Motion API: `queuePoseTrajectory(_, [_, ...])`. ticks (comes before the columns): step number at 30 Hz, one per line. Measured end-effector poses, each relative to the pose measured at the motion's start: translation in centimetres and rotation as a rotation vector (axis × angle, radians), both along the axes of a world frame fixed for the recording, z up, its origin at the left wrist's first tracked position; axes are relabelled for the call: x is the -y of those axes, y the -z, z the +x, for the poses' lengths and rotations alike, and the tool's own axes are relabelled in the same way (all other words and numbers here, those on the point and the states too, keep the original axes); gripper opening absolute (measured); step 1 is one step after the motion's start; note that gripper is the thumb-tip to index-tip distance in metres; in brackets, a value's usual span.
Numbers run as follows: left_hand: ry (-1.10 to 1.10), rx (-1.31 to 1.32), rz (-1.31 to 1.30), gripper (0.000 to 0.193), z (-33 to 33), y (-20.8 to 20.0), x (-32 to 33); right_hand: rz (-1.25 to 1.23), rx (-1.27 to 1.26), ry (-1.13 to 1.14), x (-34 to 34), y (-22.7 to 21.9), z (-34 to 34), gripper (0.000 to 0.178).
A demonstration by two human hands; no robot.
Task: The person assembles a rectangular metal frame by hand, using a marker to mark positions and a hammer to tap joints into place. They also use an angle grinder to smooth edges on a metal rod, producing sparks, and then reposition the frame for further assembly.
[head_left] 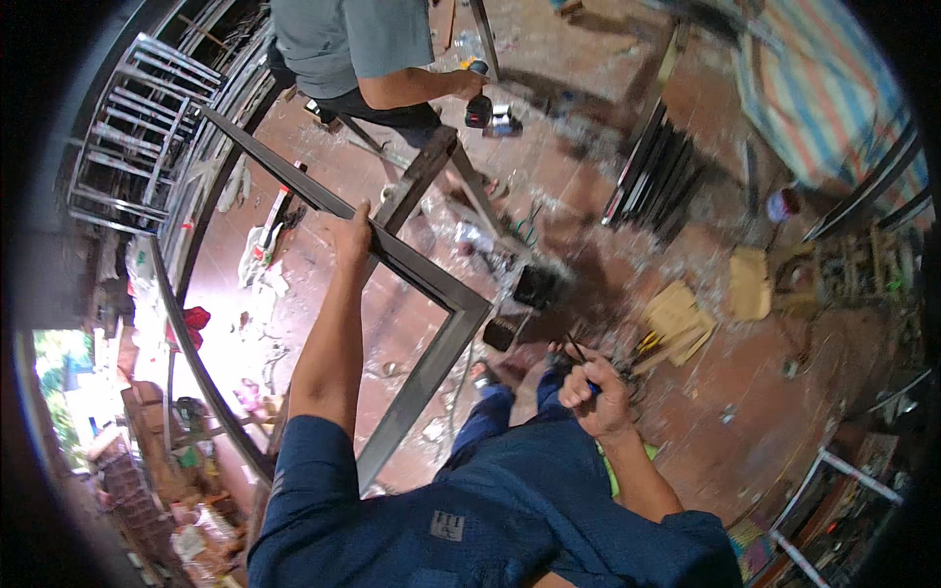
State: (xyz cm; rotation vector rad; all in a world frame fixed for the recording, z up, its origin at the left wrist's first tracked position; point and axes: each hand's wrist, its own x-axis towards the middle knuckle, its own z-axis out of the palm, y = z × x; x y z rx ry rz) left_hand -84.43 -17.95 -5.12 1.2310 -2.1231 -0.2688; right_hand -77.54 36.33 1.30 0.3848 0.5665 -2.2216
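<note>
My left hand (353,233) is closed around one side of a dark grey metal frame (417,263). That side runs away to the upper left, and the frame's mitred corner points to the right. From the corner, a second side slopes back toward my left upper arm, which hides its end. In front of my body, my right hand (600,397) is wrapped round a screwdriver (575,345). Its thin dark shaft points up and left, and a bit of blue handle shows between my fingers. The screwdriver is apart from the frame.
A trestle (421,176) stands beside the frame. Beyond it, a co-worker (358,44) in a grey shirt holds a power drill (478,103). Dark metal bars (652,176) lie on the littered tile floor, with flattened cardboard (676,318) nearer. Metal racks (137,127) lean at the left.
</note>
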Motion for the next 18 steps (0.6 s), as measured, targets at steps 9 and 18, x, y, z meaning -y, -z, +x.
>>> queuePoseTrajectory(9, [0.925,-0.758,1.328,0.031,7.8,-22.4,-24.7,-0.323,-0.152,-0.261,12.0,-11.6,-4.9,0.028])
queuePoseTrajectory(18, [0.662,-1.122,1.001,0.023,13.4,-24.2,-19.1,-0.334,0.232,-0.586,20.8,-12.0,-1.1,0.022])
